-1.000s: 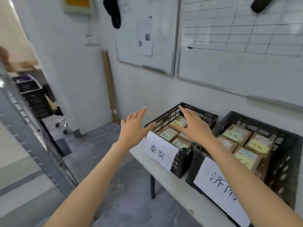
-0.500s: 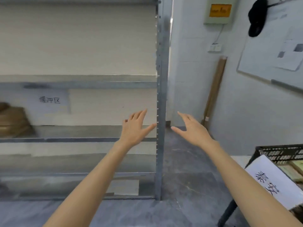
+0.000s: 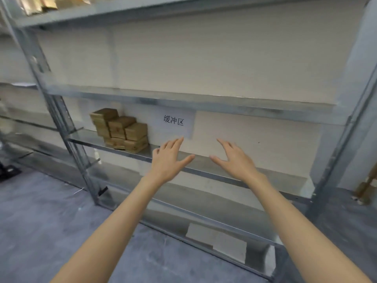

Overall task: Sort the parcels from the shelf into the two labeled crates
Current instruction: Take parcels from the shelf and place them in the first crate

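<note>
Several brown cardboard parcels [image 3: 120,129] sit stacked at the left end of a middle level of the grey metal shelf [image 3: 204,103]. A white paper label [image 3: 175,122] with black characters hangs on the wall behind that level. My left hand [image 3: 168,159] is held out in front of the shelf edge, fingers straight and spread, holding nothing, a short way right of the parcels. My right hand [image 3: 234,158] is stretched out beside it, also spread and holding nothing. Neither crate is in view.
More parcels [image 3: 38,4] lie on the top level at the upper left. A flat white sheet [image 3: 216,241] lies on the bottom level. Grey concrete floor [image 3: 40,211] spreads at the lower left. A brown post base [image 3: 365,188] stands at the right edge.
The view has swung left from the two crates to the shelf. Both hands stayed stretched out, spread and holding nothing; the parcel stack is now near my left hand.
</note>
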Tool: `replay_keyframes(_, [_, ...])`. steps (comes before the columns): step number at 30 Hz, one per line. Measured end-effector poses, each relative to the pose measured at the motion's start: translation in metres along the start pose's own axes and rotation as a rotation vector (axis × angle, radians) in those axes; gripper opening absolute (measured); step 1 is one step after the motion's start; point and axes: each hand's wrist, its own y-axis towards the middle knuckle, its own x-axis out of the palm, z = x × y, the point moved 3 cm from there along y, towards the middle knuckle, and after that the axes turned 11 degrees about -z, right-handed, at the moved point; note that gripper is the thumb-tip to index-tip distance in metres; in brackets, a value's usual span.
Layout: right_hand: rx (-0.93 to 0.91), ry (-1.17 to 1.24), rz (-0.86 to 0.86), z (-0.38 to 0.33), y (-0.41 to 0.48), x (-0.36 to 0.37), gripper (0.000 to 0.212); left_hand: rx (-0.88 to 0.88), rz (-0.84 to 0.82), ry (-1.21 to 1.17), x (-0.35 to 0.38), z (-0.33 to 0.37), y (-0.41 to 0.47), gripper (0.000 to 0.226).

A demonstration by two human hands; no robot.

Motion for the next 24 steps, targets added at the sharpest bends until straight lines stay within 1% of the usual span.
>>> replay_keyframes(6, [-0.12,0.037,-0.042,-0.093,0.07,0.048,0.066,-0.13,0.003,-0.001,-0.026,-0.111,-0.006,0.076])
replay_keyframes(13, [-0.244,0.075,-0.094,-0.168,0.153,0.091,0.065,-0.262,0.061,0.023,-0.044,-0.208,-0.001,0.078])
replay_keyframes(18, [-0.326,0.096,-0.112,-0.204,0.225,0.122,0.065,-0.325,0.078,0.012,-0.044,-0.269,0.033,0.077])
replay_keyframes(24, [-0.366,0.178,-0.151,-0.235,0.33,0.15,0.067,-0.352,0.049,0.037,-0.037,-0.339,0.105,0.078])
